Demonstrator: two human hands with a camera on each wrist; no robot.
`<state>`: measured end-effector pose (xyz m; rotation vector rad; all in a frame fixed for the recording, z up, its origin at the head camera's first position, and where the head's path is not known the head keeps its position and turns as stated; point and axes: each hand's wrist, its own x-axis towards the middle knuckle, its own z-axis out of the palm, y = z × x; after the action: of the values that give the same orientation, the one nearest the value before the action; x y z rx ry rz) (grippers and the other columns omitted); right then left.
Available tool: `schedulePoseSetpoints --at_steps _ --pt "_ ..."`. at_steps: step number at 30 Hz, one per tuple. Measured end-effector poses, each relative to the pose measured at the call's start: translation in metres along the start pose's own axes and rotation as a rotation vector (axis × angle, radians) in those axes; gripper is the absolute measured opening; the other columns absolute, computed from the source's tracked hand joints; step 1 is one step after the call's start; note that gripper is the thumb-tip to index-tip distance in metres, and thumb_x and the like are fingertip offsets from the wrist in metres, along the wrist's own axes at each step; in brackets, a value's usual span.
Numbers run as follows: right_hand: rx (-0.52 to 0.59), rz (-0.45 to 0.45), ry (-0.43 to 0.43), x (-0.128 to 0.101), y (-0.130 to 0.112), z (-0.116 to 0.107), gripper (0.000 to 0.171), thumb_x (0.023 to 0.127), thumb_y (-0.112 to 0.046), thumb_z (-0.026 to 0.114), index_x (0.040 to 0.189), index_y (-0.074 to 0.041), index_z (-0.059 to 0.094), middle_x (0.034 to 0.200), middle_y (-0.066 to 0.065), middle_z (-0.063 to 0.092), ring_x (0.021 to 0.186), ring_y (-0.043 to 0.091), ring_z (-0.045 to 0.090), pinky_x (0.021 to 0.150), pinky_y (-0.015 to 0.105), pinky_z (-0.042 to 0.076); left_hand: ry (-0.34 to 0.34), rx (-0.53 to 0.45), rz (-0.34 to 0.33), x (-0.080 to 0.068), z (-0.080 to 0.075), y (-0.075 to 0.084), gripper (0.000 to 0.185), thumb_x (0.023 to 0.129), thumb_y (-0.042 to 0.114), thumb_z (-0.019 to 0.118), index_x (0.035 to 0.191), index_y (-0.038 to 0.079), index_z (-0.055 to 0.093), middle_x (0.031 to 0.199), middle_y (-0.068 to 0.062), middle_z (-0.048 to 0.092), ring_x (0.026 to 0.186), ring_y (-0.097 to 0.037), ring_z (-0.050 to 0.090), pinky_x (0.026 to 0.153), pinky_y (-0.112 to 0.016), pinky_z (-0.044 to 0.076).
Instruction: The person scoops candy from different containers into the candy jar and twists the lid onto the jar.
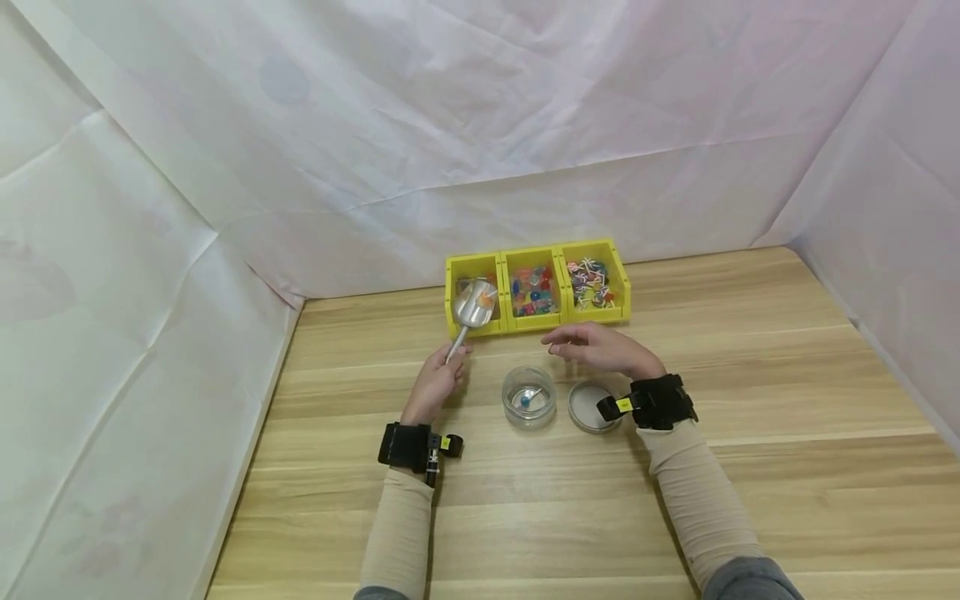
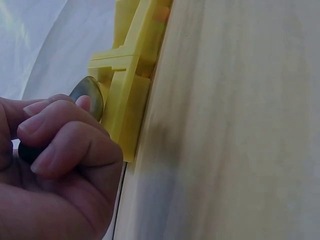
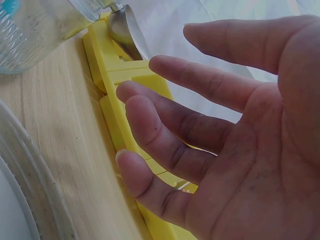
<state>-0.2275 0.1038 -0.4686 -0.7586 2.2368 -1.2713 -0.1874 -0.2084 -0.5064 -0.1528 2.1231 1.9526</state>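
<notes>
Your left hand (image 1: 435,385) pinches the silver metal scoop (image 1: 472,307) by its handle, bowl angled up-right over the left yellow plastic bin (image 1: 472,293); the clear glass jar (image 1: 528,397) sits nearer, down-right. Your right hand (image 1: 600,348) hovers relaxed, empty.

The small silver metal scoop (image 1: 474,305) has a shiny, smooth bowl. The three joined yellow bins (image 1: 537,287) look like glossy moulded plastic. The clear round jar (image 1: 528,397) appears to be ribbed glass. The pale tabletop (image 1: 750,375) shows matt wood grain. The white backdrop (image 1: 480,125) looks like creased paper.
</notes>
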Motion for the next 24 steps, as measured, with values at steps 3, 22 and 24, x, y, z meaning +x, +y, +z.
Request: schedulePoseSetpoints --at_steps 3,22,24 --pt "-0.008 -0.001 0.001 0.000 0.000 0.000 0.042 0.104 -0.029 0.052 0.137 -0.003 0.057 0.134 0.018 0.060 0.121 0.034 0.058 0.098 0.048 0.049 0.007 0.010 0.002 -0.002 0.000 -0.001 0.038 0.107 0.027 0.042 0.133 0.003 0.056 0.075 0.001 0.041 0.060 -0.011 0.036 0.052 -0.023 0.030" --pt "-0.040 -0.022 0.005 0.001 -0.001 0.000 0.040 0.104 -0.028 0.053 0.135 -0.003 0.059 0.133 0.017 0.061 0.118 0.028 0.059 0.097 0.047 0.049 -0.017 0.048 0.018 -0.021 -0.004 -0.005 0.038 0.106 0.025 0.044 0.134 0.000 0.056 0.074 0.002 0.042 0.061 -0.010 0.037 0.051 -0.020 0.031" --pt "-0.041 -0.031 0.005 0.002 -0.001 0.001 0.040 0.104 -0.028 0.053 0.134 -0.002 0.059 0.133 0.018 0.061 0.118 0.028 0.060 0.097 0.047 0.049 -0.016 0.053 0.017 -0.023 -0.004 -0.005 0.038 0.106 0.025 0.044 0.133 0.000 0.056 0.074 0.002 0.042 0.061 -0.010 0.037 0.052 -0.020 0.031"
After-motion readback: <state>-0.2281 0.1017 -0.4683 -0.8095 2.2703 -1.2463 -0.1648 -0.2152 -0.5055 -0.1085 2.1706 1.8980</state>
